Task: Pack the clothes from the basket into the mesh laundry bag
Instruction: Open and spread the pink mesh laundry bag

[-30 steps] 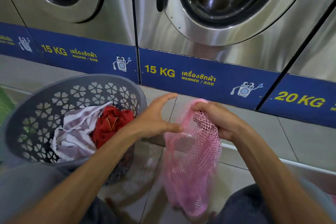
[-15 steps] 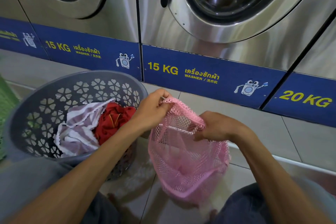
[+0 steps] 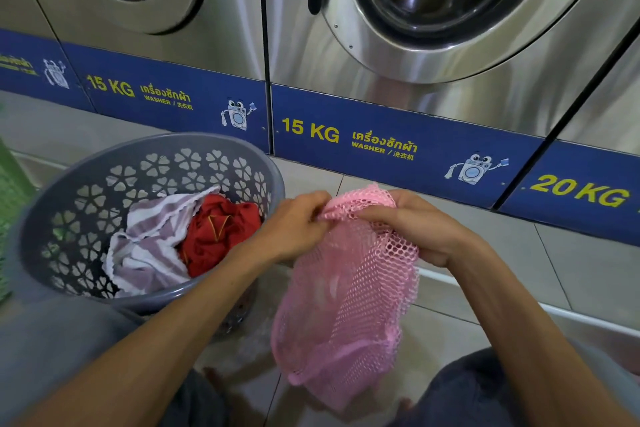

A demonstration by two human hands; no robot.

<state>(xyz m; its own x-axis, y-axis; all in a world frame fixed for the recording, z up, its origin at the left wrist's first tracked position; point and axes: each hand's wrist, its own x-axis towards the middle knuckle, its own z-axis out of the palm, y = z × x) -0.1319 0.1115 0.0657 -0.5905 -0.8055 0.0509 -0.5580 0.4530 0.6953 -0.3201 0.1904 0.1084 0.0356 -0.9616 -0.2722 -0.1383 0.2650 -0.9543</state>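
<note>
Beside basket [image 3: 69, 204] | left hand [image 3: 294, 229], right hand [image 3: 415, 229] grip mesh bag [image 3: 346, 305]

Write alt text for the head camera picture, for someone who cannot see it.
Two bare hands, left hand and right hand, grip the bunched top of a pink mesh laundry bag hanging above a tiled floor. To its left, a grey basket holds a striped cloth and a red garment; steel washing machines stand behind.

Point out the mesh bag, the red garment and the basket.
mesh bag [image 3: 349, 291], head view, middle of the hanging netting
red garment [image 3: 214, 232], head view, its bunched centre
basket [image 3: 104, 156], head view, far rim
</note>
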